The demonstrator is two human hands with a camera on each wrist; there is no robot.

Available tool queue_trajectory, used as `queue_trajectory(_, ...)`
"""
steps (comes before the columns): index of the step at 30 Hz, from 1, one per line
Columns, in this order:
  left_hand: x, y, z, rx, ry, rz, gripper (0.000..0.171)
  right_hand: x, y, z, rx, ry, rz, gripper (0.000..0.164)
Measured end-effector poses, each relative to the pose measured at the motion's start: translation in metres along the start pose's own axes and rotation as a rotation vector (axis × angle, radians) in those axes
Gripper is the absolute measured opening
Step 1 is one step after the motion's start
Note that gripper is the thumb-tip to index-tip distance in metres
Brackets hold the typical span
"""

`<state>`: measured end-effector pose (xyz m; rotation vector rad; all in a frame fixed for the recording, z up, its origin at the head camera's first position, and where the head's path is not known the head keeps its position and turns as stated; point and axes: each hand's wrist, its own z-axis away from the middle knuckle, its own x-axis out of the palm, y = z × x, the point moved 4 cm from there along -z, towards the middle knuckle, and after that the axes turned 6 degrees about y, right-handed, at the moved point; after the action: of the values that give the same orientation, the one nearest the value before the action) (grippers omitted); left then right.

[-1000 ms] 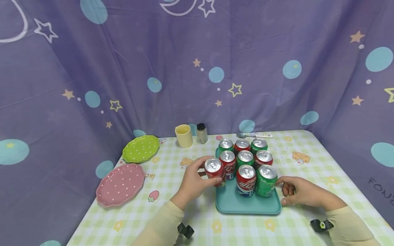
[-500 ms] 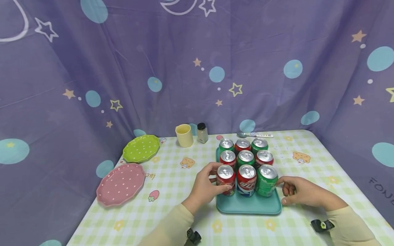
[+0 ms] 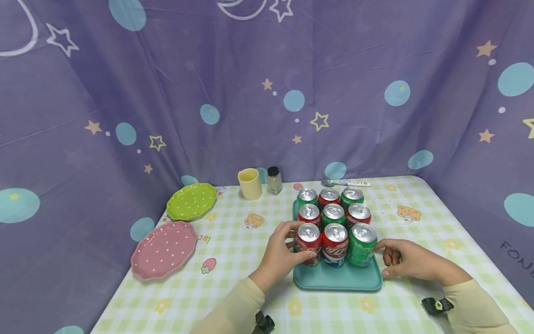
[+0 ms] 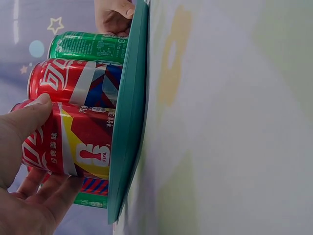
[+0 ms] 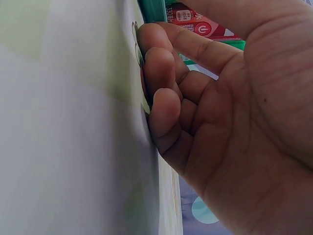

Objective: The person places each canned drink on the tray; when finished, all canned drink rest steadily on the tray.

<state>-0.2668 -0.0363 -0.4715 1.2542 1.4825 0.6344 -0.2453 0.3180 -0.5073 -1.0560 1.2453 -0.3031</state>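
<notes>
My left hand (image 3: 275,254) grips a red soda can (image 3: 308,237) at the front left of the teal tray (image 3: 338,279). In the left wrist view the thumb lies on that can's near side and the other fingers pass behind it; the can stands upright on the tray. Beside it stand another red can (image 3: 334,246) and a green can (image 3: 361,249), making the front row. Further cans, red and green, fill two rows behind. My right hand (image 3: 410,262) rests on the table by the tray's right edge, fingers loosely curled, holding nothing.
A pink dotted plate (image 3: 164,250) and a green dotted plate (image 3: 192,202) lie on the left. A yellow mug (image 3: 250,184) and a black-capped jar (image 3: 274,181) stand at the back. Behind the tray lies a spoon (image 3: 348,184).
My left hand has moved right with the red can, from beside the tray's left edge into the front row next to the other red can. The right hand has stayed put.
</notes>
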Motion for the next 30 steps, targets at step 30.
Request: queue_trajectory(30,0.0012,-0.0022,-0.0010,-0.030,-0.030,-0.028,0.073,-0.0030,0.0002,-0.0043,-0.002,-0.022,-0.004,0.052)
